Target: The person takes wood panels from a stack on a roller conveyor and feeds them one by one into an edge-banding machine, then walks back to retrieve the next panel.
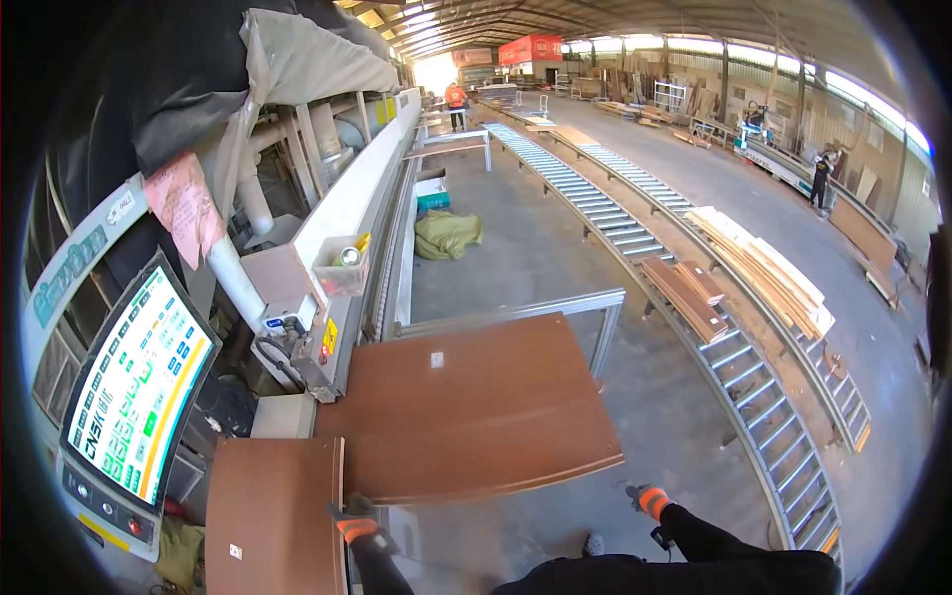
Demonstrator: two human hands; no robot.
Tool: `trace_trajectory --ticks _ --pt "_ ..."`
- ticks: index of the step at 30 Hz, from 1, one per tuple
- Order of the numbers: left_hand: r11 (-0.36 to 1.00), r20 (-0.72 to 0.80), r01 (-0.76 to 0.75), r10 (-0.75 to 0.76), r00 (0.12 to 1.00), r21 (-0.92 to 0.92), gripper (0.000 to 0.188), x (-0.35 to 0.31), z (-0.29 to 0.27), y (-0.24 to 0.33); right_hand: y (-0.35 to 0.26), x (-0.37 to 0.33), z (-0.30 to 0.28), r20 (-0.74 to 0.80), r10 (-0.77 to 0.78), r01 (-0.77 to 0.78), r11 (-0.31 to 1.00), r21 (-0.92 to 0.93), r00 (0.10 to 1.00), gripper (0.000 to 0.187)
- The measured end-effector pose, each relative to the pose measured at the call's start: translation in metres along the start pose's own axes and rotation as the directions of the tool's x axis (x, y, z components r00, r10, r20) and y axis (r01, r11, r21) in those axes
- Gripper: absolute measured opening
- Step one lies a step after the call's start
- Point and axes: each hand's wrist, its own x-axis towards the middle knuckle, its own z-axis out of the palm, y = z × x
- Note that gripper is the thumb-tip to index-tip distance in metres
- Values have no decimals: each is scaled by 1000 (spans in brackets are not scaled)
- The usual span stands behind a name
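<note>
A large brown panel [466,407] with a small white label lies flat in front of me, next to the long machine. A second brown panel [273,516], also labelled, lies at the near left and meets the first one's corner. My left hand [357,523], in a grey and orange glove, is at the right edge of this second panel. Its fingers are apart and the fingertips seem to touch the edge. To the right, my right hand [650,501], gloved alike, hangs in the air past the large panel's near corner, fingers loosely spread, with nothing in it.
A control screen [141,387] stands at the left. The long machine [372,233] carries a clear bin [342,266]. Roller conveyors [734,372] run along the right, bearing brown strips [684,297] and pale boards [759,268]. Green cloth [448,236] lies on the floor. Two people work far off.
</note>
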Motion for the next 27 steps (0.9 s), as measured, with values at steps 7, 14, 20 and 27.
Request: trace_trajectory --ticks 7,14,20,27 --pt "912 34 -25 42 999 -409 66 18 -58 31 -33 -52 -4 234 4 -30 994 108 972 42" --pt "790 380 -558 448 809 256 43 -26 -240 46 -95 -52 23 502 -235 -8 901 434 832 33" --pt "920 -177 -315 358 917 232 18 -152 -253 -6 -162 -68 111 673 -61 -34 991 128 737 37" --pt "862 -299 -440 501 812 250 22 -242 -307 25 -251 -160 300 869 -390 458 860 225 305 45"
